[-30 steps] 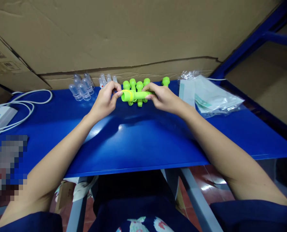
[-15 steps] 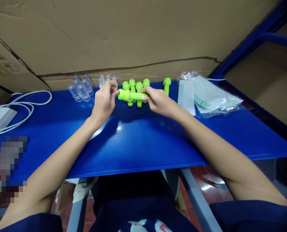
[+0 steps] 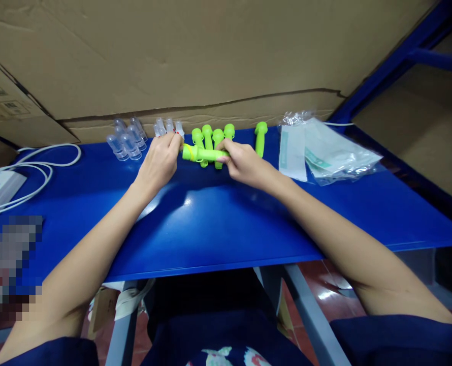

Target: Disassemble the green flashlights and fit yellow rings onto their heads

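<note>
Over the blue surface (image 3: 211, 218), right hand (image 3: 245, 165)'s grip holds a bright green plastic tube (image 3: 205, 153); left hand (image 3: 159, 162) pinches its end, probably twisting, so steadiness matters.

The green tube (image 3: 205, 153) near the bench's far edge is seen to be smooth, bright plastic. The blue bench top (image 3: 218, 223) is finished glossy, with light reflected. The vials (image 3: 127, 142) and crinkled bags (image 3: 325, 152) are made of clear plastic; the cardboard (image 3: 211, 51) is matt and creased.
</note>
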A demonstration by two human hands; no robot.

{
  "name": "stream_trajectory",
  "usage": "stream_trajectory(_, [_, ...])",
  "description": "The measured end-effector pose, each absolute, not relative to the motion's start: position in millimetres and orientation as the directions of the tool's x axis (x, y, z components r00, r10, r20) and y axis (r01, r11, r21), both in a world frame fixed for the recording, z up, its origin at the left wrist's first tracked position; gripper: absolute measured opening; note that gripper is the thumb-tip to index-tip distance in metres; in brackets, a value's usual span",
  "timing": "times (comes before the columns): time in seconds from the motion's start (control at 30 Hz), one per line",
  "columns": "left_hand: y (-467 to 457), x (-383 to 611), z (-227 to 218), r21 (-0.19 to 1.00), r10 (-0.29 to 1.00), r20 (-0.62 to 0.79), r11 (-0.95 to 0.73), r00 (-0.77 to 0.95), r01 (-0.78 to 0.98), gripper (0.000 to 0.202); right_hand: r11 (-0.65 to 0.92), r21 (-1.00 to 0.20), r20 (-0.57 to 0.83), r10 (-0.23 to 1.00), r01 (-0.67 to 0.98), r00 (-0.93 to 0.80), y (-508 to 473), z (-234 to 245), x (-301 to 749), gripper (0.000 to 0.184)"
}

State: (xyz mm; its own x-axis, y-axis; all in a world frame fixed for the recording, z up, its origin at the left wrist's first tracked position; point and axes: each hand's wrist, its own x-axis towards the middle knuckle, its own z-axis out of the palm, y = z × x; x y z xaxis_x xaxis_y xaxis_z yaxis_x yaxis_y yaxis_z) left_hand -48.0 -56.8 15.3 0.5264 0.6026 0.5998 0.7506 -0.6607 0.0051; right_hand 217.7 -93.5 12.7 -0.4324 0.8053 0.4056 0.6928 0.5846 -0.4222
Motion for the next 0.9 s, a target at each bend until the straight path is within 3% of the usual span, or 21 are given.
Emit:
stream_trajectory(0.17, [-61, -44, 22, -0.076, 0.48, 0.607, -0.758, 0.634, 0.647, 0.028, 0.574, -0.444, 0.313, 0.819, 0.688, -0.482, -76, 21, 245, 0.017])
stream_trajectory(0.33, [-63, -42, 21, -0.088, 0.398, 0.651, -0.806, 0.646, 0.585, 0.031, 0.567, -0.46, 0.321, 0.823, 0.683, -0.468, -77, 29, 254, 0.019])
stream_trajectory(0.63, [-61, -41, 19, 0.006, 0.453, 0.663, -0.799, 0.596, 0.601, 0.029, 0.521, -0.422, 0.32, 0.851, 0.742, -0.415, -79, 34, 254, 0.022])
stream_trajectory(0.9, [-62, -46, 23, 0.073, 0.393, 0.617, -0.891, 0.682, 0.448, 0.033, 0.536, -0.401, 0.345, 0.84, 0.743, -0.42, -80, 34, 257, 0.027])
